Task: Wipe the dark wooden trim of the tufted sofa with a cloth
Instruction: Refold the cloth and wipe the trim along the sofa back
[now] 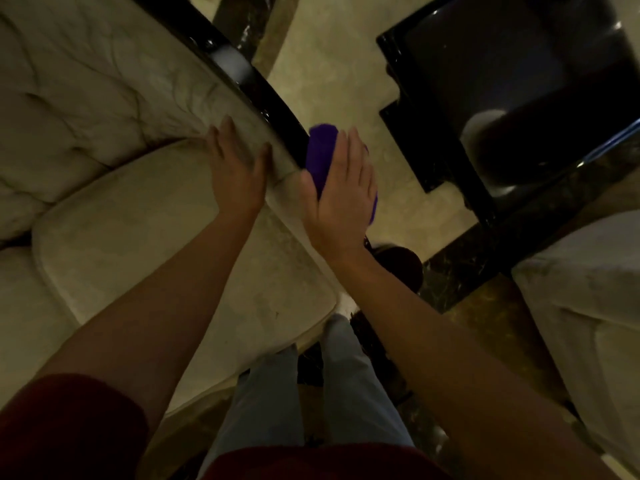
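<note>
A cream tufted sofa (104, 91) fills the left of the head view. Its glossy dark wooden trim (273, 102) runs diagonally along the outer edge of the armrest. My right hand (343, 199) presses a purple cloth (320, 150) against the lower stretch of that trim, fingers spread over the cloth. My left hand (239, 168) lies flat with fingers apart on the cream armrest, just left of the trim. The trim under the cloth is hidden.
A glossy black side table (519, 81) stands to the right across a strip of pale marble floor (346, 57). Another cream seat (588, 299) sits at the right edge. My legs in light trousers (311, 393) stand beside the seat cushion (166, 244).
</note>
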